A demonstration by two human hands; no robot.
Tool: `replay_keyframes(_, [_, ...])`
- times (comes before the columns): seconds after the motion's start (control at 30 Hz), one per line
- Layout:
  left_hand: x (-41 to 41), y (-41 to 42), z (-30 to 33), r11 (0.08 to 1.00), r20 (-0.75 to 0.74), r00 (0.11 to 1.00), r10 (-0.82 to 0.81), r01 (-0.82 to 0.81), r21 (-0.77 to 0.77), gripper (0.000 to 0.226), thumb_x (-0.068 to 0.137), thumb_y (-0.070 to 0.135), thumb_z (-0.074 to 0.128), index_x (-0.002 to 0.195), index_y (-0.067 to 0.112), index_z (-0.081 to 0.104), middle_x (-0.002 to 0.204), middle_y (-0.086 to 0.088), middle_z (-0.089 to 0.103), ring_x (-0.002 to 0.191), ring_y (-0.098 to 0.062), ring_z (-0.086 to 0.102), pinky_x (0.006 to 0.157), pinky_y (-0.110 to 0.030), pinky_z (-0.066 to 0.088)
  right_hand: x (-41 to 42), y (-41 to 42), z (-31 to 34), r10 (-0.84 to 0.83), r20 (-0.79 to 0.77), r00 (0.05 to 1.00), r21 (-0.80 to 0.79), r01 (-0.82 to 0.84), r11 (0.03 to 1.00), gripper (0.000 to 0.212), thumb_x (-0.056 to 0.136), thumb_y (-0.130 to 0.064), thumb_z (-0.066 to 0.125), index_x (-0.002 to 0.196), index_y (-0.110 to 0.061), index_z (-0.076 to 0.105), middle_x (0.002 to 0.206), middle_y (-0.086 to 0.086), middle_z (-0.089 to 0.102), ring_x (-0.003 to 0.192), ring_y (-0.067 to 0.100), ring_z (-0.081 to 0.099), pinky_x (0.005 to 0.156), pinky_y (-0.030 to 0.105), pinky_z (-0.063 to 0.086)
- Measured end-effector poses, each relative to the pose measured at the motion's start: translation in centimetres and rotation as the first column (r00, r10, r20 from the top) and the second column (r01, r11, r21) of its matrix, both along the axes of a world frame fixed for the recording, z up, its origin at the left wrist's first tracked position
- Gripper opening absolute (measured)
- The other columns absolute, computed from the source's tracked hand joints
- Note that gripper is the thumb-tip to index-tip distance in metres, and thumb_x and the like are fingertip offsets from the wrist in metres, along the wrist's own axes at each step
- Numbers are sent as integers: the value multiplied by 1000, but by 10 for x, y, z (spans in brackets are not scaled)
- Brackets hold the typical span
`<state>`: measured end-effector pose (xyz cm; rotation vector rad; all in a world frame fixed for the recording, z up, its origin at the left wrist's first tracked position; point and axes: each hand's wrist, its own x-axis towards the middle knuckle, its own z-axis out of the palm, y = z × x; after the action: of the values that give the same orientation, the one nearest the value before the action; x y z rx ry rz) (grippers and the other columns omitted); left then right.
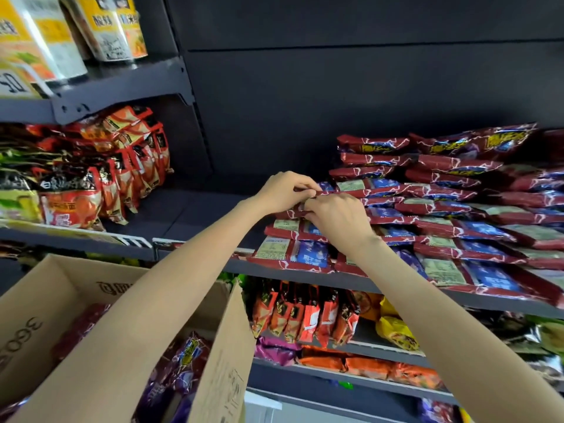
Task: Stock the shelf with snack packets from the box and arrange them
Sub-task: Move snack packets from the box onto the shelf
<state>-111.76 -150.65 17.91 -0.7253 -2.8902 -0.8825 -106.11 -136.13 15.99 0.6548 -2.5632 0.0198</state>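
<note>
Even, fairly bright light from above and in front, both forearms evenly lit, while the dark back panel [335, 87] soaks it up and the lower shelves [351, 346] sit dimmer in shade. Glare pops off the glossy red-and-blue packets [457, 215] on the right, and white sheen streaks the tubs [110, 29] top left. The centre is reasonably sharp, but the cardboard box [45, 315] and top-left corner smear with blur, and the wide lens bows the shelf edges hard toward the frame's borders.
</note>
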Motion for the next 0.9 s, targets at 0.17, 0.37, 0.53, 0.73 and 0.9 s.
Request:
replay_keyframes(0.17, [28,-21,4,984,-42,997,66,-58,169,28,97,18,48,122,23,61,119,9,64,108,-3,58,93,-21,45,28,0,15,93,16,996,-89,-91,992,21,92,-26,58,103,-13,69,93,6,70,86,27,65,80,38,46])
replay_keyframes(0.37, [130,-102,-5,898,-411,823,392,-246,365,21,94,33,47,100,25,66,77,19,67,73,0,64,60,-29,52,101,-79,7,357,-245,902,-339,-424,840,15,91,-16,55,88,-10,69,75,2,67,67,20,60,61,34,47])
replay_keyframes(0.53, [236,-219,-60,886,-431,786,444,-456,82,31,92,43,44,93,23,69,73,12,67,59,-4,58,52,-27,50,143,-170,-38,529,9,849,-283,-505,816,15,90,-24,53,84,-15,63,74,0,64,67,21,60,60,32,45])
replay_keyframes(0.73, [325,-333,-144,749,87,842,533,-421,-512,17,87,40,56,102,35,63,91,15,68,83,-8,65,66,-23,48,164,-271,-103,423,704,571,122,-684,719,34,95,-38,46,124,-20,54,115,6,62,105,28,59,79,39,51])
replay_keyframes(0.9, [365,-386,-199,668,315,833,455,-85,-739,40,89,44,49,125,28,52,120,3,59,111,-18,56,82,-33,48,185,-339,-159,260,839,478,267,-778,569,38,97,-35,48,130,-16,51,124,10,57,109,30,56,81,38,49])
